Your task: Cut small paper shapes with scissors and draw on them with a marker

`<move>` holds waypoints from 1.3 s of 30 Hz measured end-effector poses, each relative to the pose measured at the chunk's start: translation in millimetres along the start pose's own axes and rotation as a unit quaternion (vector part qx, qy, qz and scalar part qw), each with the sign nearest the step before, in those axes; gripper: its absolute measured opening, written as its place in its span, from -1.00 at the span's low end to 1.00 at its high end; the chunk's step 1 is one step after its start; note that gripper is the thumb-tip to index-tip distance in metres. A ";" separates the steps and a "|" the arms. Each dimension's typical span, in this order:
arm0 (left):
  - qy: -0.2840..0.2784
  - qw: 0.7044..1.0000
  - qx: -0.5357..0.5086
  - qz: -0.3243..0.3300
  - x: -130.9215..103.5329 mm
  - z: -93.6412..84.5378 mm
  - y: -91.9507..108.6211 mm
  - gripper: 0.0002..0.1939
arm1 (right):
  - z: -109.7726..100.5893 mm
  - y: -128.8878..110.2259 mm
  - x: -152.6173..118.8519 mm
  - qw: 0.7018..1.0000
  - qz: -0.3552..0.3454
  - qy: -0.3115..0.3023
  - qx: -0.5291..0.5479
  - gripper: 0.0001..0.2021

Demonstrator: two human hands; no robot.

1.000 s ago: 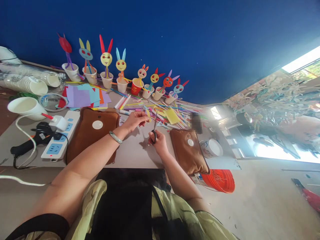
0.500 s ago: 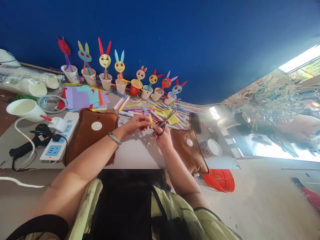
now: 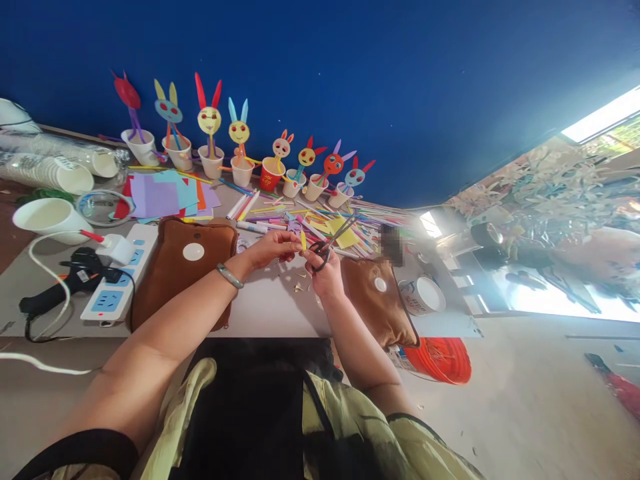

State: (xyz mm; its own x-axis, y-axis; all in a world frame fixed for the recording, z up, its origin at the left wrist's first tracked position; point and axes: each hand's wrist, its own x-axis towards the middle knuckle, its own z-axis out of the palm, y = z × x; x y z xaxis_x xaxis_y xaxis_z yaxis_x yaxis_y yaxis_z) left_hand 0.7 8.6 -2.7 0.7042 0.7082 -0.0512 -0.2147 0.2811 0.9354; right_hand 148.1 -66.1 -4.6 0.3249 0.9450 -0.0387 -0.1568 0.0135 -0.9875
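Note:
Between the fingertips of my left hand [image 3: 280, 247] is a small strip of yellow paper [image 3: 303, 240], standing upright. My right hand [image 3: 324, 268] is closed around the black handles of a pair of scissors [image 3: 339, 233], whose blades point up and away to the right. The fingers of both hands are close together near the strip. Whether the right fingertips touch the paper too, I cannot tell. Small paper scraps [image 3: 299, 287] lie on the table just below my hands.
Rabbit figures in cups [image 3: 242, 172] line the blue wall. Coloured paper sheets [image 3: 155, 197], pens and sticks lie before them. Brown pouches [image 3: 185, 280] flank my hands. A power strip [image 3: 117, 287] and glue gun [image 3: 60, 283] are left; a white cup [image 3: 425, 295] and red bucket [image 3: 445, 360] right.
My right hand and the scissors have shifted very slightly. The yellow strip shows a little broader and more upright. My left hand keeps its grip in nearly the same place.

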 end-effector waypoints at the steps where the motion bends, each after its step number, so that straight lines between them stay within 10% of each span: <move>1: 0.005 1.000 -0.003 -0.006 0.1 0.1 0.3 -0.57 | 0.6 -0.1 -0.4 1.000 -0.006 0.005 -0.010 -0.68; 39: 0.039 0.994 0.098 0.001 5.1 -5.1 -8.6 -0.81 | -0.9 4.4 -0.1 0.998 -0.004 0.003 -0.068 -0.65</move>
State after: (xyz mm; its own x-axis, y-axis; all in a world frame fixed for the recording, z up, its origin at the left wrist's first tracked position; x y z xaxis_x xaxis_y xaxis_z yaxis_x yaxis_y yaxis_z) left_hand 2.6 13.1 -12.9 0.6479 0.7585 -0.0698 -0.0738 0.1537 0.9854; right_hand 148.3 -66.4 -9.0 0.3313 0.9430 -0.0311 -0.0266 -0.0237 -0.9994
